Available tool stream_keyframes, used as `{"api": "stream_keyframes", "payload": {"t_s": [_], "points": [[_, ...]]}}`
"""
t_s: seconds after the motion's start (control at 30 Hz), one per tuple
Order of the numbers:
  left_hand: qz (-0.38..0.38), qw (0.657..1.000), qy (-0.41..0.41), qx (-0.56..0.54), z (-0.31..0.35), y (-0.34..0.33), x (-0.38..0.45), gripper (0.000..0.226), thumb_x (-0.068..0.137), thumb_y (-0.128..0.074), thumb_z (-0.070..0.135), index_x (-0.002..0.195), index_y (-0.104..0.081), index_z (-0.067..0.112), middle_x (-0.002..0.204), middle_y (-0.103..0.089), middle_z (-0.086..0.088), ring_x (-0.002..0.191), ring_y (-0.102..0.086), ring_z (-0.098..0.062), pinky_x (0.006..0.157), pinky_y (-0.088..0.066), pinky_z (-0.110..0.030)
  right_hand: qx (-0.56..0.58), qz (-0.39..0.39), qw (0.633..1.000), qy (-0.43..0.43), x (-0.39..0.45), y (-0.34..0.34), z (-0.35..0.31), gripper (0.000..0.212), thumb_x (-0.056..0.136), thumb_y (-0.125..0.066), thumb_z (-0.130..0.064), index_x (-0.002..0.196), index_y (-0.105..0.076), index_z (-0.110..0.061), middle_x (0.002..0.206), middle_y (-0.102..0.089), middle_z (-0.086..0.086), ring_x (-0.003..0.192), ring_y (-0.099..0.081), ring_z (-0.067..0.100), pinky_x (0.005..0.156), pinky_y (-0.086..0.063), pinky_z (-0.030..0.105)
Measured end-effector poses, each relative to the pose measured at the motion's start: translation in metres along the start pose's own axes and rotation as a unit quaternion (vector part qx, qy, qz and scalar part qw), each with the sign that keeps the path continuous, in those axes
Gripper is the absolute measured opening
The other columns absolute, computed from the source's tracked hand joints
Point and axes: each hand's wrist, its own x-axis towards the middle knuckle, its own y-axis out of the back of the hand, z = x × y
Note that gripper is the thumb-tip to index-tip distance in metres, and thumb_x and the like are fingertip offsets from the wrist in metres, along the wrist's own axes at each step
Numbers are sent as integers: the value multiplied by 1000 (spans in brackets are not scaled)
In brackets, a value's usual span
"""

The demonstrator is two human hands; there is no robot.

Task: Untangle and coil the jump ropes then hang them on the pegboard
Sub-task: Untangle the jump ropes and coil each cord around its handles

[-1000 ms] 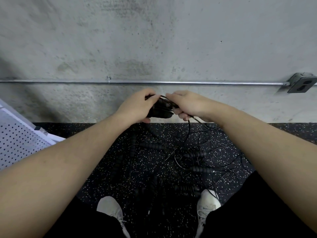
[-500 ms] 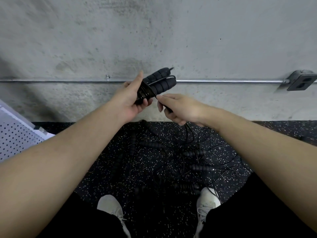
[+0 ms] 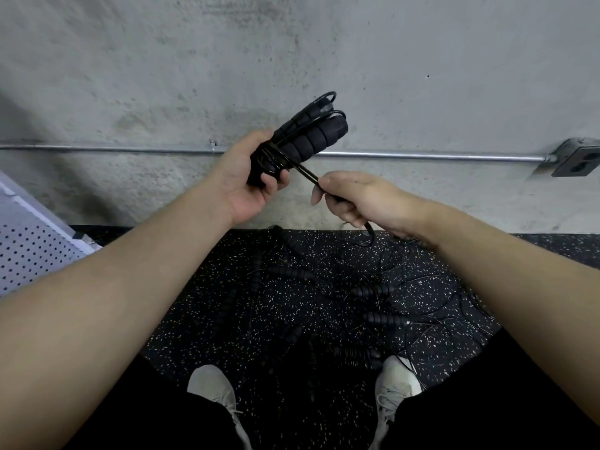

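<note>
My left hand [image 3: 250, 183] grips two black foam jump rope handles [image 3: 311, 138] held side by side and tilted up to the right, with thin black cord wound around them. A taut stretch of that cord [image 3: 306, 173] runs down to my right hand [image 3: 354, 199], which holds it in curled fingers; the loose end hangs below the fist. On the speckled black floor between my feet lies a tangle of more jump ropes [image 3: 373, 306] with several ribbed black handles. The white pegboard [image 3: 29, 248] leans at the far left edge.
A concrete wall fills the upper view, with a metal conduit pipe [image 3: 422, 155] running across it to an outlet box [image 3: 578, 157] at the right. My two light shoes [image 3: 214, 388] stand at the near edge of the rope tangle.
Both hands have risen from near the floor line. The handle bundle now sticks up above my left hand, and my right hand has drawn the cord out down and to the right.
</note>
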Motion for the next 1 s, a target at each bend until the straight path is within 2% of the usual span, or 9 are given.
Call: {"api": "stream_keyframes", "payload": {"t_s": [0.2,0.3,0.5,0.57,0.63,0.7,0.8,0.93,1.0], "points": [[-66,997,48,10,2,1,-6,30,99,-52,33,78,-65,16,67,-57,-1,41,-45,-9,27,-22,-9,-77,14,997,-7,-5,5,0,40,102,-51,-49,77,-61,-20,54,-41,-3,49,-35,13,50,-36,24],[-92,994,62,24,4,-1,-10,39,98,-52,32,66,-66,17,68,-55,1,38,-42,-8,27,-19,-9,-49,-29,998,-17,-11,12,-1,36,98,-51,-50,83,-62,-19,59,-38,-7,53,-34,9,54,-36,22],[-144,984,83,72,1,-6,-16,11,83,-60,30,79,-59,21,75,-56,1,37,-40,-8,26,-20,-9,-94,-22,995,-25,-15,14,-2,37,89,-58,-55,74,-61,-21,59,-44,-1,54,-38,12,55,-40,15],[-176,974,99,108,-2,-7,-17,15,82,-61,32,87,-62,18,78,-59,-4,36,-40,-9,24,-23,-10,-141,2,990,-16,-19,14,-4,38,93,-64,-44,67,-56,-18,59,-45,3,54,-40,13,54,-40,14],[-212,956,107,174,-5,-8,-18,22,84,-61,33,98,-62,15,78,-61,-10,39,-43,-12,24,-25,-12,-133,48,990,-9,-22,19,-5,24,98,-63,-13,76,-61,-3,63,-49,10,61,-45,19,60,-39,18],[-229,934,104,253,-7,-10,-20,25,85,-62,32,100,-61,12,76,-63,-12,43,-48,-16,25,-27,-12,-110,54,992,-18,-20,26,-1,22,95,-63,-6,87,-64,14,70,-59,23,64,-57,27,66,-41,21],[-218,897,89,375,-13,-12,-22,24,79,-68,34,95,-59,18,79,-67,-11,50,-58,-22,27,-30,-14,-137,33,986,-94,-10,30,6,17,85,-77,-22,73,-71,-11,60,-63,-1,51,-54,7,62,-46,21],[-204,820,51,532,-24,-16,-21,20,88,-74,34,101,-61,24,84,-74,-3,61,-68,-26,39,-38,-20,-137,46,983,-114,-6,28,11,25,70,-87,-41,77,-77,-19,64,-49,0,53,-37,8,52,-32,23],[-189,812,32,552,-28,-18,-20,24,91,-74,33,107,-59,23,90,-74,-6,62,-68,-26,44,-44,-23,-123,58,984,-116,-5,27,11,23,70,-87,-41,74,-77,-21,59,-46,-4,53,-36,9,50,-30,22]]}}
